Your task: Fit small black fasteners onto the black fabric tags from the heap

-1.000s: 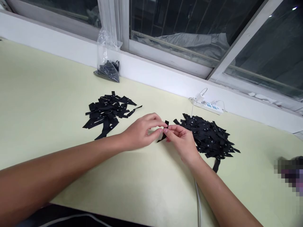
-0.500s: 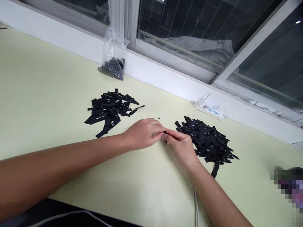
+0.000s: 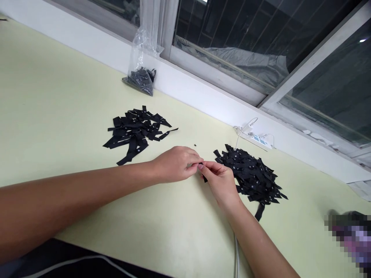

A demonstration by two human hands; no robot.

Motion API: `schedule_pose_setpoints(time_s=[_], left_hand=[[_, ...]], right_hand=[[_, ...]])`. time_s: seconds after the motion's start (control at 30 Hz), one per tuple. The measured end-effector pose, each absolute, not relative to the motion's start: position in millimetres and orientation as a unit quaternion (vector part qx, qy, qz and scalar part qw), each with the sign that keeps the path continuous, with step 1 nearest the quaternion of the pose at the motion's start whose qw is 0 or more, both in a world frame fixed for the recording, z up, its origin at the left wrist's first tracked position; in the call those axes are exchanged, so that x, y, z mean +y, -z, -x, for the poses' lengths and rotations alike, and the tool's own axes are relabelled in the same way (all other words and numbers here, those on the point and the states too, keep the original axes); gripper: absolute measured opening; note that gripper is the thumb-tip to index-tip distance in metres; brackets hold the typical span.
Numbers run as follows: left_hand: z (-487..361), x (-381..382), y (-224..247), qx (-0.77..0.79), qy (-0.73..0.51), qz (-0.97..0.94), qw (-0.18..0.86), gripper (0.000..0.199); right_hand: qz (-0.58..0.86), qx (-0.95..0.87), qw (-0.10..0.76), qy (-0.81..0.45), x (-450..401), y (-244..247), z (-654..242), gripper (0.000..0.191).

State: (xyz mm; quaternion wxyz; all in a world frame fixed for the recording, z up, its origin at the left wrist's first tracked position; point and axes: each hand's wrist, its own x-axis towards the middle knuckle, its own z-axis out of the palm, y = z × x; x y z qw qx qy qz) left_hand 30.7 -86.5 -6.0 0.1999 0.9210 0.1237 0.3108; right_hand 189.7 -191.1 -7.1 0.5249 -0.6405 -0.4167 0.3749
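My left hand (image 3: 181, 164) and my right hand (image 3: 220, 179) meet fingertip to fingertip over the table. A small black strip (image 3: 205, 179) is pinched between them, its end poking out below the right thumb; most of it is hidden by fingers. Left of my hands lies a loose pile of black strips (image 3: 136, 131), many with a small pale mark. A larger, denser heap of black strips (image 3: 252, 173) lies just right of my right hand, with one strip hanging off its near side.
A clear plastic bag (image 3: 140, 79) of black pieces leans against the white ledge. The power strip (image 3: 256, 139) with plugs sits behind the right heap, and a white cable (image 3: 237, 255) runs under my right forearm. A tiny dark bit (image 3: 195, 145) lies beyond my hands.
The view has shifted and tilted slightly. More of the black strip now shows below my right thumb; both hands stay together in nearly the same place.
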Motion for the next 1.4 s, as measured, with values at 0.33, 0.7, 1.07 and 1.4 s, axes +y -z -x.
schedule_pose_setpoints(time_s=[0.33,0.7,1.07,1.4], left_hand=[[-34,-92,3,0.181,-0.279,-0.924,0.188,0.026],[-36,-91,1,0.191,-0.301,-0.896,0.263,0.030],[-33,-81,6,0.168,-0.290,-0.907,0.255,0.024],[-32,-76,4,0.188,-0.291,-0.904,0.251,0.023]], right_hand=[[0.637,-0.448,0.509,-0.366,-194,9,-180,0.023],[0.658,-0.439,0.499,-0.354,-194,8,-176,0.025],[0.696,-0.553,0.382,-0.255,-196,4,-194,0.025],[0.702,-0.584,0.370,-0.169,-195,6,-199,0.027]])
